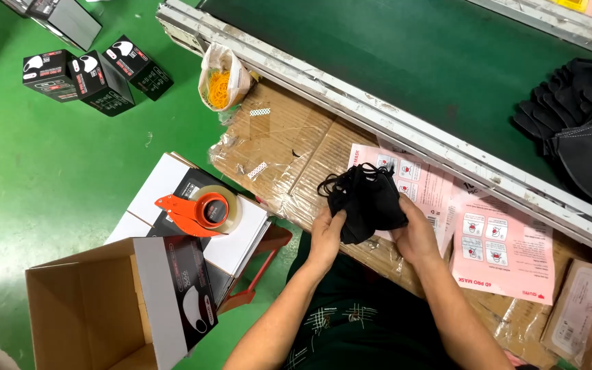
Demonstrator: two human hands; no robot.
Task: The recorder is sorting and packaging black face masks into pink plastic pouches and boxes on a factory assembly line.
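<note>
Two hands, left hand [326, 236] and right hand [416, 236], grip black masks [368, 202] over taped cardboard bench [289, 147], green floor [42, 171].

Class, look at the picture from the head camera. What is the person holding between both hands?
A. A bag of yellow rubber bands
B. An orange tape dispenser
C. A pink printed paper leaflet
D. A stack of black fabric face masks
D: the left hand and the right hand grip a stack of black fabric face masks from either side, above the cardboard-covered workbench.
</note>
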